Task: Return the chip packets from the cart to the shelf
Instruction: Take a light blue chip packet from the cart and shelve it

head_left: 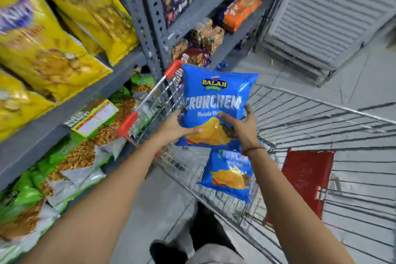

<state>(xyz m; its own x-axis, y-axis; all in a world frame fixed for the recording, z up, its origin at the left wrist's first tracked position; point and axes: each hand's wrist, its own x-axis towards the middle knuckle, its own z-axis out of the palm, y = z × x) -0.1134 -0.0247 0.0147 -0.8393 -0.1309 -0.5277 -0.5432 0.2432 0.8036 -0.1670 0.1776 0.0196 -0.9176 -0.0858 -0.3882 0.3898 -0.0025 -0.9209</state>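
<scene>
A blue chip packet [216, 100] is held upright above the wire cart [321, 122], its printed front facing me. My left hand [173, 126] grips its lower left edge with the thumb across the front. My right hand [242, 126] holds its lower right side, fingers spread over the packet. A second blue chip packet [227, 176] lies in the cart just below, partly hidden by my right wrist. The grey metal shelf [70, 100] stands to the left of the cart.
Yellow snack bags [53, 34] fill the upper left shelf and green packets [64, 156] the one below. Further shelves hold orange and brown packs [240, 13]. A red child-seat flap [306, 180] sits in the cart. My shoes [203, 231] stand on the tiled floor.
</scene>
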